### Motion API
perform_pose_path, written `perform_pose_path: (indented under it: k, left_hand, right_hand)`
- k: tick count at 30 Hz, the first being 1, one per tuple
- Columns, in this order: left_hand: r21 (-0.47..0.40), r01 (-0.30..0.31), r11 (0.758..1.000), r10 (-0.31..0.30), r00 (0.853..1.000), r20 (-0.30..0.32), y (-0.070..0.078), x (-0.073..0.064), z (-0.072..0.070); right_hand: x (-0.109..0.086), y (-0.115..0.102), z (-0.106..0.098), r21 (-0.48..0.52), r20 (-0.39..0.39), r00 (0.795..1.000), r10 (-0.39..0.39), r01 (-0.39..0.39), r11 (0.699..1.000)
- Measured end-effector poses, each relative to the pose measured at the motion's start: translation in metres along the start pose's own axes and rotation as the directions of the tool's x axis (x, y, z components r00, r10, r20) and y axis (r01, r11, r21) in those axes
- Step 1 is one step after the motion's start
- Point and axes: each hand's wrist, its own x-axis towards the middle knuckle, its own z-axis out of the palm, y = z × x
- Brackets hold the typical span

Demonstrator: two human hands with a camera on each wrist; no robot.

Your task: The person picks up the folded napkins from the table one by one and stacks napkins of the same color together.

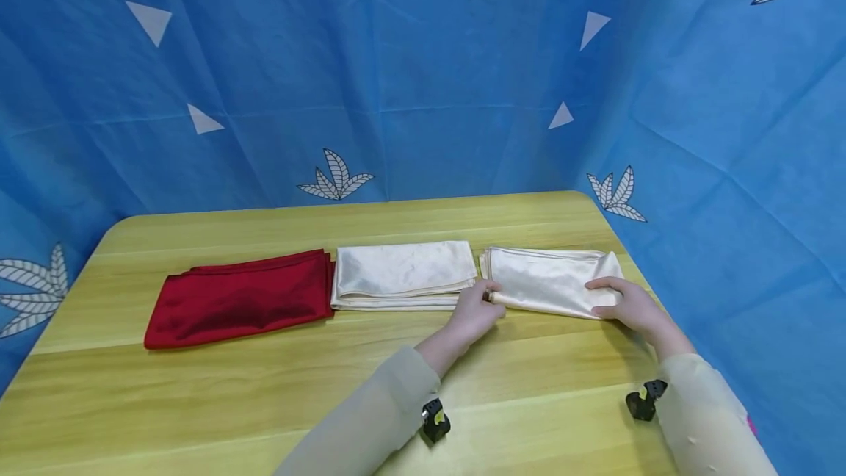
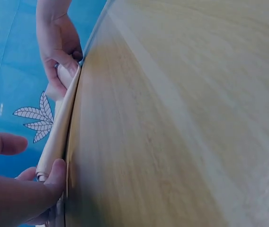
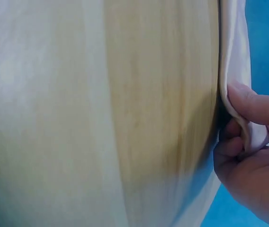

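A folded cream satin cloth point(image 1: 545, 281) lies at the right of the table. My left hand point(image 1: 474, 313) pinches its near left corner between thumb and fingers, as the left wrist view shows on the cloth's rolled edge point(image 2: 58, 137). At the opposite end my right hand point(image 1: 633, 308) grips the cloth. In the right wrist view that hand's thumb presses on top of the fabric point(image 3: 237, 47) and its fingers curl under, the end bent up slightly from the table. Beside my left hand, a second folded cream cloth point(image 1: 403, 269) lies flat in the middle.
A folded red satin cloth point(image 1: 244, 301) lies at the left, against the middle cream one. The wooden table point(image 1: 264, 402) has rounded far corners. Blue curtains point(image 1: 423, 57) with leaf prints hang behind it and along the right side. Small black devices point(image 1: 436, 421) sit at both wrists.
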Motion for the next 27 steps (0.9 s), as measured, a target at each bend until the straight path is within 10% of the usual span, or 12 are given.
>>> perform_pose_path:
  k: [12, 21, 27]
  left_hand:
    - [0.077, -0.021, 0.997, 0.019, 1.000, 0.018, 0.001, -0.002, 0.002]
    - [-0.213, 0.079, 0.974, -0.059, 0.993, 0.098, 0.000, 0.001, 0.010]
    - [-0.472, 0.144, 0.870, -0.043, 0.975, 0.217, -0.007, 0.004, 0.016]
  right_hand:
    - [-0.010, 0.011, -0.008, 0.088, 0.066, 0.998, 0.008, -0.013, 0.996]
    - [-0.012, 0.010, -0.006, 0.043, 0.035, 0.999, -0.038, 0.036, 0.998]
    - [-0.016, 0.010, -0.003, 0.013, 0.033, 0.999, -0.032, 0.032, 0.999]
